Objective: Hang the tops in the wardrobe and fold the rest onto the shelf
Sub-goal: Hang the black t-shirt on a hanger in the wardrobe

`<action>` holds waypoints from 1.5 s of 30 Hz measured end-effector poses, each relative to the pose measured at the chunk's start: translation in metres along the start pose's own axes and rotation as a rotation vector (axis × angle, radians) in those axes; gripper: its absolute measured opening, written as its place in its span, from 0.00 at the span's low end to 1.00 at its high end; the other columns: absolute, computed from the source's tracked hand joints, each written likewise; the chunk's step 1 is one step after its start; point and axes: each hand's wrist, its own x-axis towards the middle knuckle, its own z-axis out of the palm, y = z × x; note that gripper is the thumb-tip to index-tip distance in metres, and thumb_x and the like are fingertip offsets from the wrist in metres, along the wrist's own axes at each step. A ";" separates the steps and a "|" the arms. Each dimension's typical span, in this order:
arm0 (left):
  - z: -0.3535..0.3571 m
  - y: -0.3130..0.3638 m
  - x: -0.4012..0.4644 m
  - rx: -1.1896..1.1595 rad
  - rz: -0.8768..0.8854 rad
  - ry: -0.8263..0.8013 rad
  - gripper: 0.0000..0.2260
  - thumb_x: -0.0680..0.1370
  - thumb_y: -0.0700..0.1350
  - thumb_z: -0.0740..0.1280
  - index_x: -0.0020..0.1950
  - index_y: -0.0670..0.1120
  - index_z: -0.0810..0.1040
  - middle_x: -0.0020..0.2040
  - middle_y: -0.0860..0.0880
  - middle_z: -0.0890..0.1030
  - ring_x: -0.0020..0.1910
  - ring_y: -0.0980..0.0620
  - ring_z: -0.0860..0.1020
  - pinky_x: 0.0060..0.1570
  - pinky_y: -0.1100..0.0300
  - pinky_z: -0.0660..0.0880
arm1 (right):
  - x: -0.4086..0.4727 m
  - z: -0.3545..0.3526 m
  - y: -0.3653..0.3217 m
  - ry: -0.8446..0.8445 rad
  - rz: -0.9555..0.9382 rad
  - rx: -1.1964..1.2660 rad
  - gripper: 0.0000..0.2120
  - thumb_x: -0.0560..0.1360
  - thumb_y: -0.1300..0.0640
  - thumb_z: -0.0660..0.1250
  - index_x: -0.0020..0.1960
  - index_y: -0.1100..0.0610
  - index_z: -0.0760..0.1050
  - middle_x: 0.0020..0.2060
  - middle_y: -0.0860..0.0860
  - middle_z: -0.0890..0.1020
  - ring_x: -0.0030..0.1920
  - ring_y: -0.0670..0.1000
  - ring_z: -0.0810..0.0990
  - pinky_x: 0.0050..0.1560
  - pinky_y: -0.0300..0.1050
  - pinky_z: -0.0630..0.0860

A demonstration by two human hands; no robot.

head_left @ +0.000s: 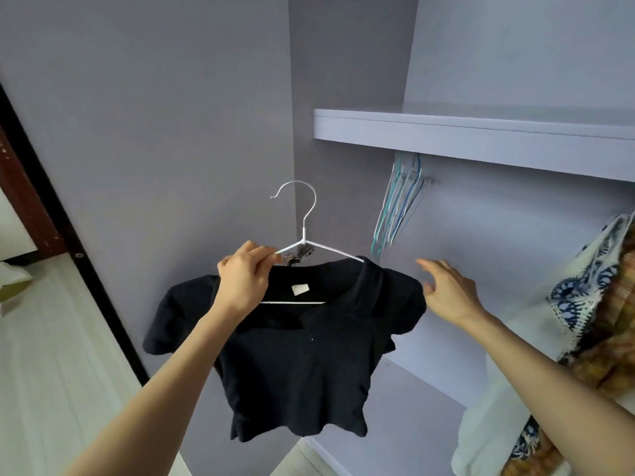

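Black short-sleeved top (295,365) draped on a white wire hanger (304,231), held up in front of the open wardrobe, centre of view, not yet on any rail. Hook of the hanger pointing up and curling to the left, free of any support. White label (300,289) showing inside the neckline, with the hanger's lower bar visible just beneath it. Left sleeve spread out to the left, right shoulder sitting over the hanger's right arm, hem hanging loose below.

Left hand (244,280) pinching the left arm of the hanger near its neck, fingers curled round the wire, forearm rising from the lower left. Right hand (446,290) just right of the top's right shoulder, fingers spread apart and relaxed, gripping nothing; contact with the fabric at the thumb side not clear enough to call.

Lilac wardrobe shelf (481,139) running across the upper right. Beneath it, far right of the hook, a bunch of empty wire hangers (395,207) in blue, teal and white, hanging tilted from a rail mostly hidden under the shelf. At the right edge, a blue-and-white patterned garment (577,297) hanging beside an orange checked one (615,338). Lower shelf surface (412,407) inside the wardrobe behind the top. Dark door frame (51,214) slanting down the left side.
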 end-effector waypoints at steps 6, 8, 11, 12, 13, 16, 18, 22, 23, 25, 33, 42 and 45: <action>0.041 0.011 0.012 -0.148 0.046 -0.133 0.08 0.79 0.39 0.64 0.49 0.43 0.83 0.44 0.49 0.75 0.45 0.50 0.74 0.63 0.40 0.65 | -0.034 -0.007 -0.006 -0.061 -0.294 0.100 0.16 0.79 0.54 0.60 0.67 0.52 0.70 0.61 0.48 0.78 0.58 0.53 0.77 0.58 0.49 0.73; 0.058 0.018 0.018 -0.197 0.047 -0.162 0.08 0.79 0.39 0.64 0.48 0.42 0.83 0.45 0.49 0.75 0.47 0.49 0.75 0.64 0.40 0.64 | -0.047 -0.008 0.000 -0.014 -0.288 0.083 0.13 0.80 0.53 0.60 0.63 0.54 0.73 0.57 0.48 0.79 0.55 0.53 0.78 0.54 0.50 0.74; 0.088 0.029 0.025 -0.225 0.057 -0.246 0.07 0.79 0.40 0.65 0.49 0.42 0.83 0.47 0.48 0.76 0.52 0.45 0.76 0.65 0.40 0.64 | -0.067 -0.013 0.014 0.052 -0.171 0.086 0.09 0.80 0.54 0.59 0.55 0.58 0.73 0.49 0.51 0.78 0.49 0.54 0.77 0.49 0.49 0.73; 0.098 0.033 0.026 -0.220 0.063 -0.271 0.08 0.79 0.40 0.65 0.49 0.42 0.84 0.49 0.48 0.77 0.53 0.44 0.76 0.65 0.40 0.63 | -0.072 -0.014 0.018 0.048 -0.130 0.084 0.08 0.80 0.55 0.58 0.54 0.58 0.71 0.47 0.51 0.77 0.48 0.54 0.77 0.48 0.49 0.72; 0.110 0.038 0.027 -0.213 0.075 -0.302 0.08 0.79 0.41 0.65 0.49 0.43 0.84 0.51 0.47 0.77 0.55 0.43 0.76 0.66 0.41 0.62 | -0.079 -0.017 0.024 0.035 -0.080 0.075 0.08 0.80 0.55 0.58 0.54 0.59 0.70 0.47 0.51 0.76 0.49 0.54 0.77 0.49 0.49 0.72; 0.140 0.052 0.027 -0.217 0.107 -0.364 0.08 0.79 0.44 0.65 0.50 0.47 0.84 0.55 0.48 0.78 0.58 0.45 0.74 0.67 0.44 0.61 | -0.098 -0.028 0.039 -0.004 0.004 0.024 0.11 0.80 0.54 0.59 0.60 0.57 0.68 0.53 0.52 0.78 0.54 0.54 0.77 0.53 0.45 0.73; 0.157 0.067 0.025 -0.261 0.118 -0.398 0.09 0.79 0.45 0.64 0.52 0.48 0.84 0.56 0.47 0.78 0.59 0.44 0.73 0.66 0.45 0.63 | -0.111 -0.038 0.046 0.003 -0.004 -0.056 0.16 0.79 0.53 0.59 0.66 0.54 0.64 0.58 0.51 0.78 0.57 0.52 0.77 0.50 0.37 0.70; 0.179 0.098 0.023 -0.223 0.145 -0.482 0.11 0.80 0.46 0.63 0.60 0.50 0.80 0.64 0.47 0.73 0.64 0.44 0.68 0.66 0.44 0.64 | -0.133 -0.050 0.046 0.087 0.052 -0.073 0.20 0.79 0.56 0.57 0.70 0.47 0.62 0.58 0.49 0.79 0.56 0.53 0.76 0.59 0.45 0.69; 0.182 0.105 0.024 -0.210 0.163 -0.494 0.13 0.79 0.45 0.64 0.63 0.51 0.78 0.66 0.46 0.71 0.65 0.43 0.67 0.67 0.44 0.64 | -0.135 -0.052 0.046 0.101 0.082 -0.100 0.20 0.79 0.57 0.56 0.70 0.46 0.62 0.57 0.50 0.80 0.55 0.53 0.77 0.60 0.45 0.67; 0.185 0.116 0.027 -0.230 0.203 -0.500 0.18 0.78 0.43 0.65 0.68 0.49 0.73 0.68 0.44 0.69 0.67 0.42 0.67 0.68 0.44 0.63 | -0.136 -0.054 0.046 0.128 0.180 -0.109 0.20 0.79 0.59 0.56 0.70 0.46 0.63 0.54 0.51 0.81 0.55 0.54 0.78 0.62 0.50 0.66; 0.169 0.163 0.056 -0.340 0.455 -0.282 0.20 0.77 0.36 0.63 0.70 0.42 0.68 0.68 0.41 0.66 0.67 0.42 0.66 0.64 0.49 0.68 | -0.105 -0.056 0.046 0.385 0.600 0.040 0.23 0.79 0.63 0.55 0.71 0.48 0.64 0.53 0.57 0.80 0.54 0.59 0.78 0.53 0.53 0.75; 0.198 0.213 0.090 0.038 0.801 0.002 0.32 0.77 0.43 0.64 0.78 0.52 0.53 0.78 0.41 0.48 0.76 0.37 0.45 0.71 0.38 0.49 | -0.017 -0.061 0.094 0.656 0.715 0.054 0.25 0.77 0.64 0.57 0.73 0.50 0.62 0.56 0.60 0.77 0.53 0.62 0.78 0.49 0.51 0.75; 0.220 0.224 0.100 0.131 0.805 0.025 0.36 0.77 0.51 0.62 0.77 0.57 0.41 0.78 0.42 0.40 0.75 0.36 0.38 0.71 0.35 0.43 | 0.012 -0.065 0.112 0.648 0.738 0.058 0.26 0.78 0.63 0.57 0.74 0.50 0.61 0.58 0.60 0.76 0.54 0.63 0.77 0.50 0.51 0.75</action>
